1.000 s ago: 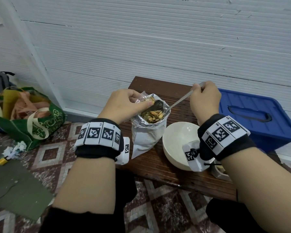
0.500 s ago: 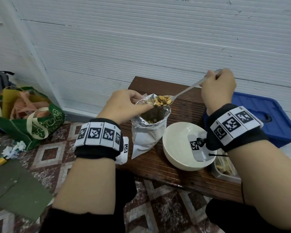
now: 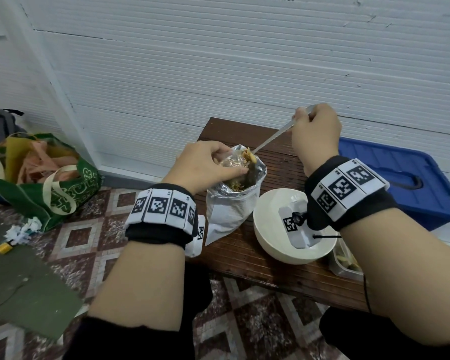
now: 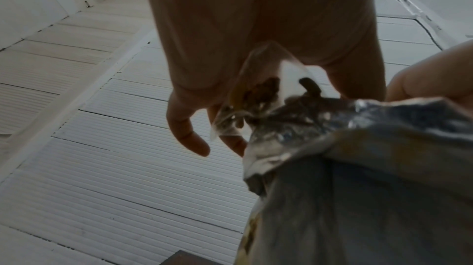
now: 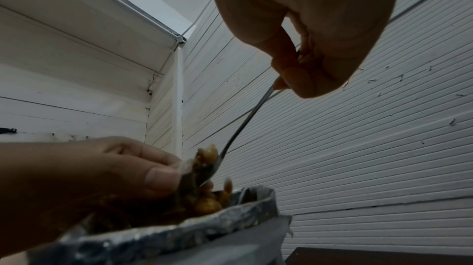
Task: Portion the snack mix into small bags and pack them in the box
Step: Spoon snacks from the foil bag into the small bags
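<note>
While both hands work over the dark wooden bench (image 3: 244, 258), the scene reads as follows.

Left hand: the left hand (image 3: 205, 165) pinches a small clear bag (image 3: 229, 162) at its mouth, thumb and fingers curled on the film, right above the opening of the foil pouch (image 3: 231, 206).
Right hand: the right hand (image 3: 315, 133) grips the far end of a metal spoon (image 3: 273, 137), fingers curled round the handle; the spoon slopes down to the left.
Snack mix: a heap of snack mix (image 3: 248, 155) sits on the spoon bowl at the clear bag's mouth; more lies inside the foil pouch.
Foil pouch: stands upright on the bench, top rolled open, just left of the white bowl (image 3: 268, 219).
White bowl: on the near right of the bench, partly hidden by the right wrist and its band.
Clear tub: a clear tub (image 3: 344, 263) at the bench's right edge, mostly covered by the right forearm; contents are hard to tell.
Blue box: a blue box (image 3: 405, 178) with its lid on, right of the bench, beside the white wall.
Floor, left: a green tote bag (image 3: 60, 188) stuffed with cloth, crumpled paper (image 3: 24, 227) and a small yellow item (image 3: 3, 247) near it.
In the way: the left hand hides most of the clear bag in the head view.
</note>
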### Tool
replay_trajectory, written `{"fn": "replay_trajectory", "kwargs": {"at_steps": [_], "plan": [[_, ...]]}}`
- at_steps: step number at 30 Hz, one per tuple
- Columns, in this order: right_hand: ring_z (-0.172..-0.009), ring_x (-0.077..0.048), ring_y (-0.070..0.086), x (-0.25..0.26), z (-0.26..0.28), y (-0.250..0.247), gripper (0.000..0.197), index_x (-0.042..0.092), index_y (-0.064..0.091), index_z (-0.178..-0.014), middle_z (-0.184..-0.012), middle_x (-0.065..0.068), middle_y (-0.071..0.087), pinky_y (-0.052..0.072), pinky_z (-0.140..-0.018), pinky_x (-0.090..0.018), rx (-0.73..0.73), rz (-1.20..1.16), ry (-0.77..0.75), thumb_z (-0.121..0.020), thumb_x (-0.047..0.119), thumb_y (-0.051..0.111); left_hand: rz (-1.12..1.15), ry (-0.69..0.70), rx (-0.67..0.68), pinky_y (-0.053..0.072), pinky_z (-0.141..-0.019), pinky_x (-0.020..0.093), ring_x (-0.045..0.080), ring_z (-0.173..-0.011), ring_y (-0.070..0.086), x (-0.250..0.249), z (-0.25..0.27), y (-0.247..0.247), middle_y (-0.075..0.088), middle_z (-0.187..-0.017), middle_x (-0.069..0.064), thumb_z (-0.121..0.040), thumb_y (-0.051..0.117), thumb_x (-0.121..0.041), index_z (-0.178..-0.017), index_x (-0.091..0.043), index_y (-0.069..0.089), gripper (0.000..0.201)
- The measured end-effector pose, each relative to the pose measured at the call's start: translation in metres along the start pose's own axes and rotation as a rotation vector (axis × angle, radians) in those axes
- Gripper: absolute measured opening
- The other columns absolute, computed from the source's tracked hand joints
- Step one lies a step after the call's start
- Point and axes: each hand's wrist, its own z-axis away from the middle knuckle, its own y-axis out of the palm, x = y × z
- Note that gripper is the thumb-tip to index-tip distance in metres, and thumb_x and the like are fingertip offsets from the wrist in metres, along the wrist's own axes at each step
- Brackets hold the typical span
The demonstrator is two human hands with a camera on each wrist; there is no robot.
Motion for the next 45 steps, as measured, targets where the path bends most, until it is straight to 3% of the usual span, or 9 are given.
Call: {"fn": "replay_trajectory", "kwargs": {"at_steps": [10, 16, 21, 23, 28, 34, 37, 41, 45], "plan": [[-0.088, -0.030, 0.065, 0.008, 0.003, 0.005, 0.024, 0.021, 0.044, -0.073, -0.096, -0.015, 0.064, 0.053, -0.076, -0.039, 0.011, -0.110, -0.041, -0.096, 0.019, 0.048, 0.017, -0.004, -0.078, 0.045, -0.095, 0.049, 0.010, -0.090, 0.059, -0.003, 0.001, 0.006, 0.059, -0.079, -0.021, -0.057, 0.074, -0.062, -0.076, -0.043, 0.057, 0.032], [-0.084, -0.028, 0.063, 0.015, 0.008, 0.003, 0.024, 0.020, 0.044, -0.074, -0.084, -0.007, 0.061, 0.049, -0.072, -0.032, 0.026, -0.118, -0.183, -0.097, 0.018, 0.049, 0.060, -0.005, -0.131, 0.044, -0.098, 0.048, 0.009, -0.095, 0.061, -0.003, 0.000, 0.009, 0.064, -0.083, -0.021, -0.052, 0.068, -0.068, -0.075, -0.043, 0.058, 0.035], [-0.066, 0.002, 0.057, 0.021, 0.010, -0.005, 0.010, 0.010, 0.052, -0.089, -0.072, 0.012, 0.055, 0.045, -0.064, -0.014, 0.011, -0.162, -0.388, -0.097, 0.015, 0.049, 0.087, -0.036, -0.146, 0.043, -0.100, 0.046, 0.007, -0.097, 0.059, -0.002, -0.001, 0.007, 0.060, -0.087, -0.023, -0.056, 0.072, -0.067, -0.076, -0.044, 0.055, 0.035], [-0.064, 0.005, 0.055, 0.022, 0.010, -0.008, 0.014, 0.006, 0.056, -0.091, -0.071, 0.015, 0.053, 0.044, -0.063, -0.013, -0.026, -0.157, -0.457, -0.097, 0.017, 0.049, 0.110, -0.050, -0.145, 0.043, -0.101, 0.046, 0.008, -0.099, 0.059, -0.002, -0.001, 0.005, 0.059, -0.089, -0.024, -0.055, 0.070, -0.068, -0.078, -0.043, 0.056, 0.037], [-0.063, 0.005, 0.054, 0.025, 0.008, -0.016, 0.017, 0.003, 0.056, -0.089, -0.070, 0.014, 0.051, 0.039, -0.062, -0.006, -0.129, -0.175, -0.541, -0.097, 0.015, 0.047, 0.210, -0.062, -0.139, 0.047, -0.097, 0.040, 0.001, -0.095, 0.057, 0.000, -0.002, 0.001, 0.061, -0.091, -0.020, -0.068, 0.081, -0.049, -0.083, -0.035, 0.062, 0.029], [-0.067, -0.007, 0.058, 0.017, 0.003, -0.025, 0.024, 0.033, 0.038, -0.078, -0.074, 0.014, 0.054, 0.050, -0.068, -0.023, -0.323, -0.185, -0.459, -0.095, 0.018, 0.046, 0.287, -0.032, -0.151, 0.041, -0.065, 0.009, -0.008, -0.083, 0.056, 0.000, -0.001, -0.003, 0.062, -0.087, -0.016, -0.070, 0.082, -0.039, -0.082, -0.031, 0.061, 0.026], [-0.072, -0.020, 0.062, 0.006, 0.006, -0.022, 0.021, 0.030, 0.041, -0.077, -0.076, 0.004, 0.058, 0.051, -0.071, -0.029, -0.296, -0.154, -0.388, -0.094, 0.020, 0.048, 0.293, -0.012, -0.167, 0.041, -0.067, 0.009, -0.007, -0.085, 0.057, 0.002, -0.001, -0.004, 0.062, -0.089, -0.016, -0.070, 0.082, -0.039, -0.084, -0.031, 0.061, 0.027], [-0.060, 0.002, 0.048, -0.015, 0.020, -0.013, 0.015, 0.013, 0.050, -0.082, -0.067, 0.014, 0.049, 0.035, -0.060, -0.003, -0.146, -0.015, -0.311, -0.095, 0.019, 0.053, 0.347, 0.021, -0.196, 0.051, -0.080, 0.018, -0.004, -0.091, 0.062, 0.002, -0.002, -0.005, 0.069, -0.096, -0.011, -0.070, 0.083, -0.036, -0.101, -0.022, 0.069, 0.037], [-0.064, -0.003, 0.049, -0.031, 0.041, 0.001, 0.013, 0.011, 0.058, -0.087, -0.074, 0.005, 0.058, 0.033, -0.057, -0.011, 0.023, 0.084, -0.275, -0.095, 0.021, 0.054, 0.448, 0.066, -0.229, 0.055, -0.089, 0.027, -0.001, -0.098, 0.065, -0.005, 0.000, -0.004, 0.071, -0.102, -0.008, -0.071, 0.083, -0.035, -0.110, -0.018, 0.069, 0.044]]}}
